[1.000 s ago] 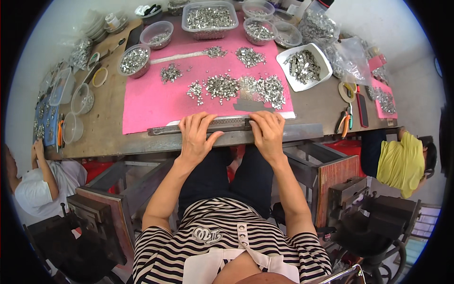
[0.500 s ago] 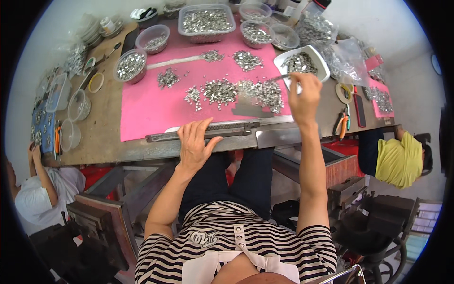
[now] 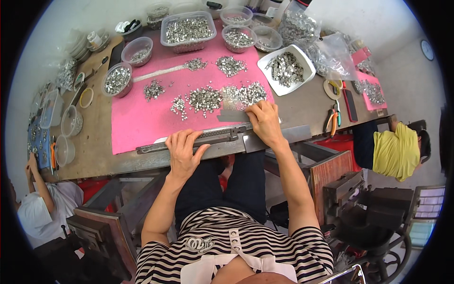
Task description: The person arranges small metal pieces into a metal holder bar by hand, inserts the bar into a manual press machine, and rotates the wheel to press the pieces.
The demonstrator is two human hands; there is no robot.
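A long dark metal rail with a textured channel lies along the table's front edge. My left hand rests over its left part, fingers spread and bent over it. Near the rail's right end, my right hand is closed, thumb and fingertips together; what they hold is hidden. Beside those fingertips lies a flat grey strip on the pink mat. Just beyond are heaps of small shiny metal pieces. A flat metal plate lies at the table edge under my right wrist.
A white tray of metal pieces stands at the right. Clear tubs, including a large rectangular one, line the back. Pliers, a tape roll and plastic bags lie right. Other people sit at both sides.
My right hand has come down and left from beside the white tray to the rail's right end. The thin tool it held there is no longer visible. My left hand stays on the rail.
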